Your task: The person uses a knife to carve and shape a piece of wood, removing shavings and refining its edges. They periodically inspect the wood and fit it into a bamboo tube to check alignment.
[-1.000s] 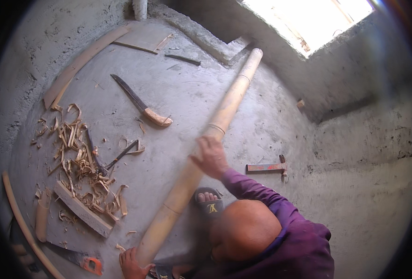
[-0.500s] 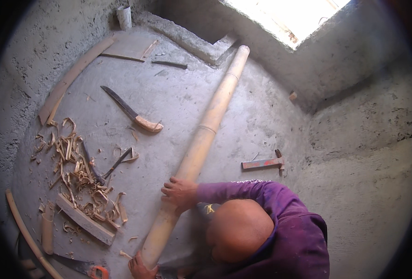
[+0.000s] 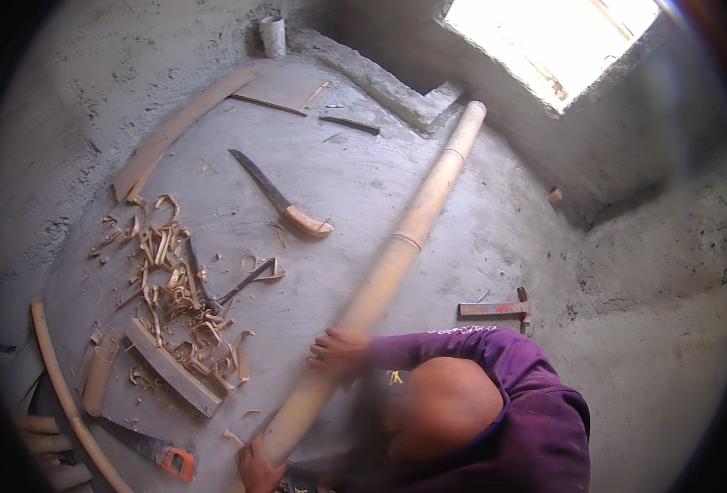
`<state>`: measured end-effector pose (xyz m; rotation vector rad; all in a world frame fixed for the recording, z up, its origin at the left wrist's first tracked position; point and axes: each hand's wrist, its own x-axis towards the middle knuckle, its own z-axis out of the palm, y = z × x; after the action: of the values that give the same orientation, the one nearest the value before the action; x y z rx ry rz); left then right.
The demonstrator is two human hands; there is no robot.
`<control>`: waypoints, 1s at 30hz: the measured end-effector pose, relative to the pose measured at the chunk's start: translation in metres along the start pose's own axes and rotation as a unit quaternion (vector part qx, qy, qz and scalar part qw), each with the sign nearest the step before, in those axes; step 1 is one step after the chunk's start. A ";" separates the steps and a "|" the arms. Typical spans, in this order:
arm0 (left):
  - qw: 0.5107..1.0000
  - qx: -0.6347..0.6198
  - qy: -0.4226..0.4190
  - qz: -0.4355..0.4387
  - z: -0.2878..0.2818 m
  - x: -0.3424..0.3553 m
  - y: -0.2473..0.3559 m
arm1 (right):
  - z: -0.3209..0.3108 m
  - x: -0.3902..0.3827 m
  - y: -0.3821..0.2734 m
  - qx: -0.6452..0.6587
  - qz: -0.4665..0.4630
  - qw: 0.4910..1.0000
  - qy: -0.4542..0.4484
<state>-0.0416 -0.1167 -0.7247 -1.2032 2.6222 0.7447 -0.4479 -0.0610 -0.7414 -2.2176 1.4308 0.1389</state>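
Observation:
A long, pale bamboo pole [image 3: 409, 234] lies slantwise across the grey floor, its far end up by the opening in the wall. My right hand [image 3: 339, 353], reaching in from a purple sleeve [image 3: 495, 349], is wrapped over the pole's upper side. Lower down, at the bottom edge of the picture, my left hand [image 3: 258, 468] grips the near end; part of it is cut off by the frame. Right of the pole lies a hammer [image 3: 495, 309] with a reddish handle. On the left side rests a long knife [image 3: 281, 194] with a wooden handle.
Curled shavings [image 3: 191, 304] surround dark tools and a wooden block [image 3: 173, 370] on the left. An orange-handled saw [image 3: 176, 463], a curved bamboo strip [image 3: 64, 386] and short bamboo pieces [image 3: 47, 444] sit lower left. A white cup-like container [image 3: 273, 37] stands by the far wall.
The whole view has shifted, so floor things appear farther right and lower, and more shows at lower left. Both hands stay on the bamboo pole, in nearly the same places.

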 end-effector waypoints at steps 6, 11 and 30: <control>0.998 -0.015 -0.057 0.013 -0.010 -0.002 -0.002 | -0.006 -0.006 -0.002 -0.001 -0.001 1.000 0.016; 0.999 -0.042 -0.017 0.003 -0.019 -0.008 -0.014 | -0.013 -0.009 -0.008 0.009 0.012 1.000 -0.002; 0.385 -0.300 0.505 -0.712 0.115 -0.282 -0.261 | -0.037 0.000 -0.024 0.051 -0.002 0.999 0.010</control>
<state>0.3339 -0.0152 -0.8248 -3.8446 0.0711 0.4052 -0.4337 -0.0698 -0.7007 -2.1444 1.4117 0.0401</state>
